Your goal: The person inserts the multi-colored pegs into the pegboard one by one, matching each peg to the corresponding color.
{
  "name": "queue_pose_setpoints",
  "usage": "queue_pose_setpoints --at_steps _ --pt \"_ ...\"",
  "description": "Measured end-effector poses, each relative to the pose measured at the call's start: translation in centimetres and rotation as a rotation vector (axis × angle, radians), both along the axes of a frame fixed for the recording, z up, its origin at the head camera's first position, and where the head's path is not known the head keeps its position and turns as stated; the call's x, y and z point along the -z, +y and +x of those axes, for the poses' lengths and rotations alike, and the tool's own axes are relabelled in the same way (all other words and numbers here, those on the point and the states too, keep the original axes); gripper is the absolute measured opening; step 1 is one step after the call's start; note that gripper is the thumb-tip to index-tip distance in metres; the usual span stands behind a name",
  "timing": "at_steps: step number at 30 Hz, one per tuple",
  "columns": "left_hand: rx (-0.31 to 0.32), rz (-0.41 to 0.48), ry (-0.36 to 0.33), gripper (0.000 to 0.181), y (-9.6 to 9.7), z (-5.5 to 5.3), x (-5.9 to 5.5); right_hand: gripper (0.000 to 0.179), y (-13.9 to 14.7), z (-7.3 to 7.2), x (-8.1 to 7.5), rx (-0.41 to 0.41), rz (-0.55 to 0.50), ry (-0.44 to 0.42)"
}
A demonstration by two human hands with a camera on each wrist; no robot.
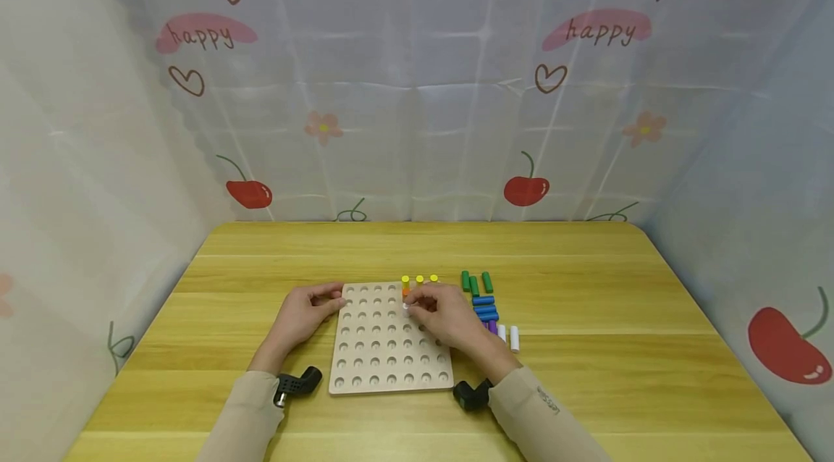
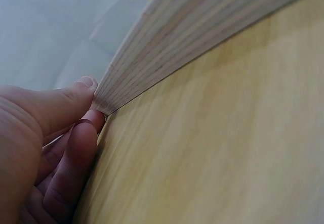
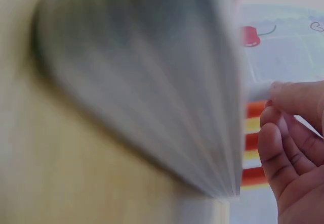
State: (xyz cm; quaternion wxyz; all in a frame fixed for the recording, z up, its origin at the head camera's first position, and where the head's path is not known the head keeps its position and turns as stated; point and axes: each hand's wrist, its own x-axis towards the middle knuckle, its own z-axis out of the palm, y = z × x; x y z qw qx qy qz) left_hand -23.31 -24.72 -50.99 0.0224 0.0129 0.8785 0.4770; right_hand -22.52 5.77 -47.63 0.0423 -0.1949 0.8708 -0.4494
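Note:
A square wooden pegboard point(image 1: 374, 345) with rows of round holes lies on the table. At its far left corner, my left hand point(image 1: 311, 311) holds the edge, thumb at the top and fingers against the side, as the left wrist view shows. Over the board's far right part, my right hand point(image 1: 446, 313) pinches a white peg point(image 3: 259, 89) between thumb and fingertips, its end at the board. Behind the peg stand yellow pegs point(image 1: 405, 280) along the far row and an orange peg point(image 1: 406, 295). The right hand hides some holes there.
Right of the board, loose pegs lie on the table point(image 1: 586, 317): green pegs point(image 1: 486, 282), blue pegs point(image 1: 483, 300), purple ones point(image 1: 492, 327) and white ones point(image 1: 515, 339). A printed curtain point(image 1: 417, 150) hangs behind the table.

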Motion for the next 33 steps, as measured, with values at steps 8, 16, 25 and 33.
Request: queue_pose_setpoints --at_steps 8,16,25,33 --pt "0.0 0.005 0.002 0.04 0.2 0.0 0.1 0.006 1.9 0.2 -0.2 0.047 -0.02 -0.039" --pt "-0.008 0.001 -0.003 0.042 0.1 0.0 0.1 0.007 4.6 0.7 -0.3 0.08 -0.006 -0.039" --pt "-0.016 -0.002 -0.011 0.041 -0.2 -0.1 0.1 0.016 8.3 1.2 -0.4 0.127 0.025 -0.035" --pt "-0.004 -0.004 -0.001 0.041 -0.2 -0.1 0.2 0.012 11.3 1.9 -0.1 0.184 0.063 -0.014"
